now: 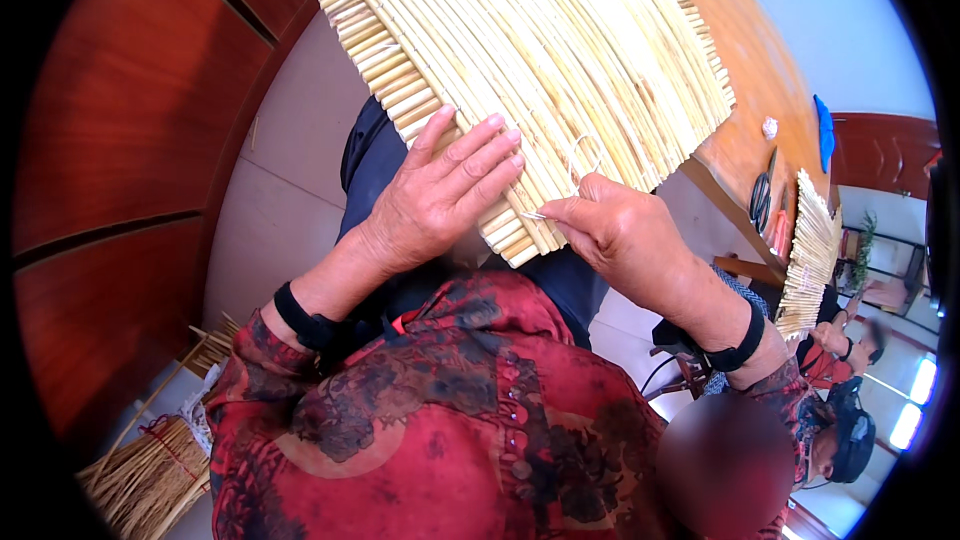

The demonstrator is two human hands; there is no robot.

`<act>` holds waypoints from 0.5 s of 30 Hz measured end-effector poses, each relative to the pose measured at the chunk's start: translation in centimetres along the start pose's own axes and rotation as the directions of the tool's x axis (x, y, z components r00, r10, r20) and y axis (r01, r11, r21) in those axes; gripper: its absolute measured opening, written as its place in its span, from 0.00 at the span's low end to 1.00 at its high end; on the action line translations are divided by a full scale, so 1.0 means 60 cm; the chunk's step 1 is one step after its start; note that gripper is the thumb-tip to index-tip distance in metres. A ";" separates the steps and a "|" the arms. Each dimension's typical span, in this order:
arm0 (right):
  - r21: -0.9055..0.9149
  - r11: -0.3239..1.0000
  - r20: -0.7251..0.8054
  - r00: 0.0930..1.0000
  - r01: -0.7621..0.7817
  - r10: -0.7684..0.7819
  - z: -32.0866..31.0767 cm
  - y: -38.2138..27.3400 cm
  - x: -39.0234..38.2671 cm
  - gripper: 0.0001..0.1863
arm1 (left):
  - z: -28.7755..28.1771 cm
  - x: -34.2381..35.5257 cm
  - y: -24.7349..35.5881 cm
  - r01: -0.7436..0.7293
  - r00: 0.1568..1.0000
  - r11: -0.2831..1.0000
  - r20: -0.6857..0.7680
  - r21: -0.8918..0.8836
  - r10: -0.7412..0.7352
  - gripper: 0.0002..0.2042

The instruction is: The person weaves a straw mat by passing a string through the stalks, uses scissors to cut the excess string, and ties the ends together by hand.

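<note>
A large mat of pale straw stalks [600, 50], laid side by side, slants across my lap and onto the table. At its near edge runs a double layer of stalks with a row of short cut ends. My left hand [440, 185] lies on this edge, fingers stretched out and pressing the stalks. Close to the corner, my right hand [625, 235] is closed in a pinch on a thin, shiny needle [533, 215], whose tip touches the stalks. A pale loop of thread [585, 152] stands up from the mat just beyond my right fingers.
On the wooden table [745, 165] at the right lie scissors [762, 195] with dark handles and a blue cloth [824, 133]. Another person [835, 345] sits beyond, by a second straw mat [808, 255]. A tied straw bundle [150, 475] stands lower left, near red-brown cabinets [120, 130].
</note>
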State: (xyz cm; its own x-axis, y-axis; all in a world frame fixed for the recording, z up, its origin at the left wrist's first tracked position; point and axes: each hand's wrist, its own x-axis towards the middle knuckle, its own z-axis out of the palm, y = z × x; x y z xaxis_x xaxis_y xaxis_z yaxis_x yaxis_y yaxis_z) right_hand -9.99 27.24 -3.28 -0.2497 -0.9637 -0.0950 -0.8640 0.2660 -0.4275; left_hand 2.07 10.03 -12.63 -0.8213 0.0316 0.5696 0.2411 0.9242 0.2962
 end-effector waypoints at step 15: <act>-0.010 0.995 0.024 0.995 -0.096 0.096 0.000 -0.030 0.003 0.07 | 0.003 -0.003 -0.004 0.005 1.000 1.000 -0.020 -0.023 -0.005 0.15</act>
State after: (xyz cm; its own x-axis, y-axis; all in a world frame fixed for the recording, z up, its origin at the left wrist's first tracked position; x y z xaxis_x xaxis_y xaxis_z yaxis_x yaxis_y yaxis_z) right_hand -8.46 26.55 -2.54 -0.3208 -0.9340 -0.1572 -0.8403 0.3572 -0.4078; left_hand 2.08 9.89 -12.95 -0.8119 0.0192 0.5835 0.2491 0.9153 0.3164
